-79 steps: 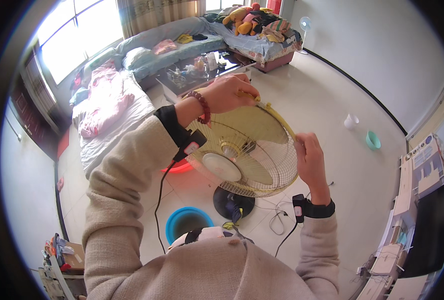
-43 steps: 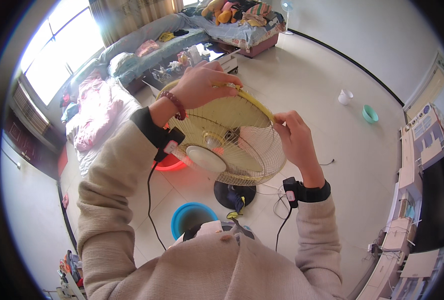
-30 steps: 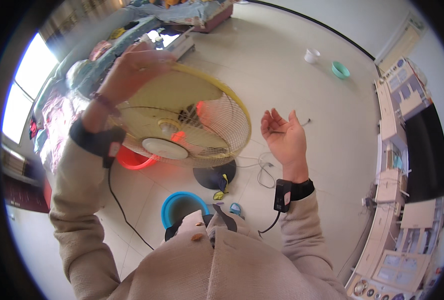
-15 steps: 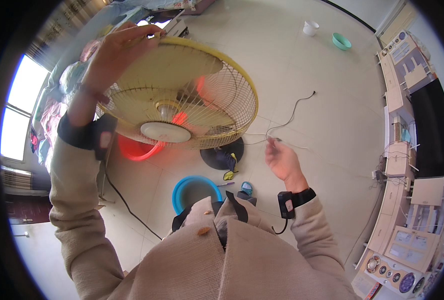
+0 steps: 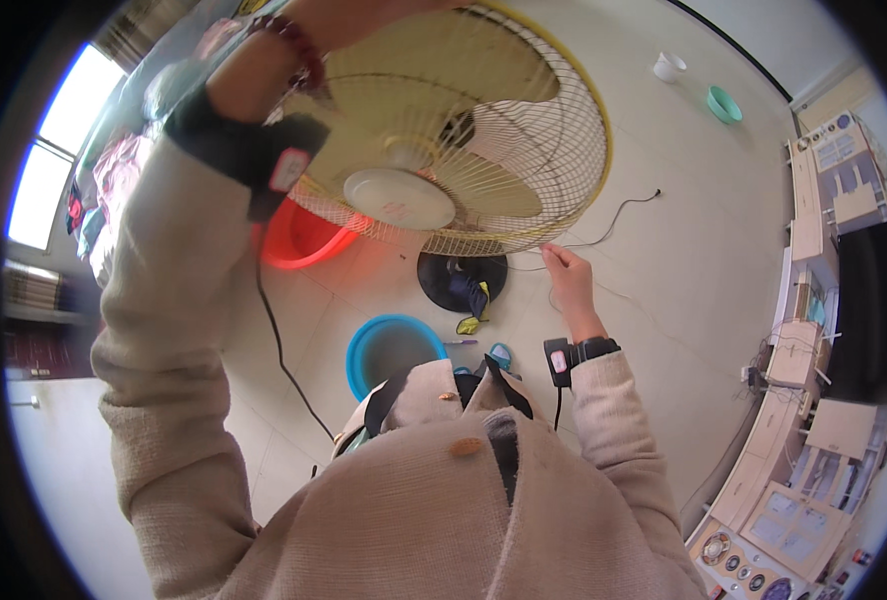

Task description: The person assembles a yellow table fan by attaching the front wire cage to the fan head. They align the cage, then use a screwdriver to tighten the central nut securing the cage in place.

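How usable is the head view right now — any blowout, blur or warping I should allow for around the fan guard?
Head view: the window at upper left is blown out to white; the left hand is cut off at the top edge, its wrist and sleeve motion-blurred; the yellow fan guard stays sharp, wires distinct; the right hand is clear; the fisheye bends the cabinets along the right rim.

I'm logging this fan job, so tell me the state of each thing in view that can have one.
fan guard: lifted up off the stand, tilted, held at its upper rim.
left hand: raised, grip at the guard's rim, mostly out of frame.
right hand: low beside the guard's lower edge, fingers pinched; on what, I cannot tell.
fan base: on the floor.
blue basin: upright on the floor.
red basin: upright, partly hidden.
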### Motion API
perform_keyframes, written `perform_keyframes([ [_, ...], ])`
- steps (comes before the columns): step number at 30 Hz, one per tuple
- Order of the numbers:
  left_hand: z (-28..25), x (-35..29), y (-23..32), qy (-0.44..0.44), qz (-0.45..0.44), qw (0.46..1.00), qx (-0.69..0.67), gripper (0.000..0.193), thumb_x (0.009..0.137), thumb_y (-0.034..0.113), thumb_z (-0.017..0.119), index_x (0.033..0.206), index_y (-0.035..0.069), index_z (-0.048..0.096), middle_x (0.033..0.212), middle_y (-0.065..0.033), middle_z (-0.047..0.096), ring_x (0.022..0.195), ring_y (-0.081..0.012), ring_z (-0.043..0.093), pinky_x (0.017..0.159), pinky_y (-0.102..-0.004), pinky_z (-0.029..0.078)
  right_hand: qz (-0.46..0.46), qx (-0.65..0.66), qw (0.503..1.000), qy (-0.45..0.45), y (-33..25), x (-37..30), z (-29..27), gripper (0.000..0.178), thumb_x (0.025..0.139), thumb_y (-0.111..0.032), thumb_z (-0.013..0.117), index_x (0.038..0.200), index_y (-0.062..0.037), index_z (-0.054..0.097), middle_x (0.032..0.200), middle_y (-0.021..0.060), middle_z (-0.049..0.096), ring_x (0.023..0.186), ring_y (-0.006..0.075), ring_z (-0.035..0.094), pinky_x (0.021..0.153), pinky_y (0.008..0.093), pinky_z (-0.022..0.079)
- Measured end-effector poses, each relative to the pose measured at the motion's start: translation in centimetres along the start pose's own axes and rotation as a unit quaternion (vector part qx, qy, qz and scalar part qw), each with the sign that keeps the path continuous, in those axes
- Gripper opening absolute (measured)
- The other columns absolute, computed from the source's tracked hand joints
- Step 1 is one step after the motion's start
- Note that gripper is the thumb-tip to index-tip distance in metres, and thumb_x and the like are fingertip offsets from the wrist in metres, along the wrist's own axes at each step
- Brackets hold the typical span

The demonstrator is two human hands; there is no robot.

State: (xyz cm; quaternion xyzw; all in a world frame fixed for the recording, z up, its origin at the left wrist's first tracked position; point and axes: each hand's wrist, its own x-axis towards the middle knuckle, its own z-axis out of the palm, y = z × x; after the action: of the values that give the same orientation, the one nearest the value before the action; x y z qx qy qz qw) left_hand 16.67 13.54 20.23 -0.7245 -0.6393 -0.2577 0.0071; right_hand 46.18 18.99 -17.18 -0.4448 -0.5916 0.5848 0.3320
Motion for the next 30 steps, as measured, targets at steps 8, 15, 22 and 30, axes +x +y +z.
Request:
perform_keyframes([
  [8, 1.0, 0.4, -2.5, 0.004, 0.042, 0.996, -0.078, 0.03, 0.089, 0.03, 0.067, 0.111, 0.009, 0.071, 0.092, -0.0092, 0.073, 0.084, -0.0166, 0.066, 0.081, -0.0302, 0.051, 0.052, -0.02, 0.996, -0.075, 0.4, 1.9, 2.5, 0.018, 0.085, -0.012, 0.071, 0.1, -0.0034, 0.069, 0.068, -0.0087, 0.048, 0.058, 0.0028, 0.039, 0.052, 0.0234, 0.032],
  [15, 1.0, 0.5, -2.8, 0.015, 0.014, 0.996, -0.092, 0.033, 0.087, 0.033, 0.068, 0.109, 0.009, 0.072, 0.095, -0.0104, 0.073, 0.086, -0.0179, 0.067, 0.081, -0.0302, 0.051, -0.047, -0.062, 0.992, -0.103, 0.4, 3.2, 2.6, 0.031, 0.084, -0.012, 0.073, 0.112, -0.0008, 0.068, 0.085, -0.0008, 0.065, 0.075, 0.0073, 0.054, 0.068, 0.0248, 0.043],
  [22, 0.8, 0.1, -2.6, 0.025, 0.024, 0.996, -0.086, 0.033, 0.087, 0.032, 0.067, 0.109, 0.008, 0.072, 0.097, -0.012, 0.073, 0.089, -0.0194, 0.067, 0.085, -0.0308, 0.051, -0.148, -0.094, 0.98, -0.097, 1.0, 4.1, 2.8, 0.025, 0.085, -0.012, 0.07, 0.106, 0.0013, 0.068, 0.097, 0.0073, 0.07, 0.089, 0.0151, 0.061, 0.081, 0.0296, 0.048],
  [30, 0.3, 0.1, -2.3, 0.022, 0.015, 0.998, -0.06, 0.033, 0.088, 0.033, 0.067, 0.108, 0.008, 0.071, 0.096, -0.0141, 0.072, 0.087, -0.0205, 0.067, 0.082, -0.0325, 0.051, -0.203, -0.156, 0.963, -0.083, 1.7, 4.8, 2.9, 0.021, 0.088, -0.013, 0.066, 0.104, -0.0004, 0.067, 0.098, 0.0122, 0.07, 0.093, 0.0245, 0.064, 0.083, 0.034, 0.049],
])
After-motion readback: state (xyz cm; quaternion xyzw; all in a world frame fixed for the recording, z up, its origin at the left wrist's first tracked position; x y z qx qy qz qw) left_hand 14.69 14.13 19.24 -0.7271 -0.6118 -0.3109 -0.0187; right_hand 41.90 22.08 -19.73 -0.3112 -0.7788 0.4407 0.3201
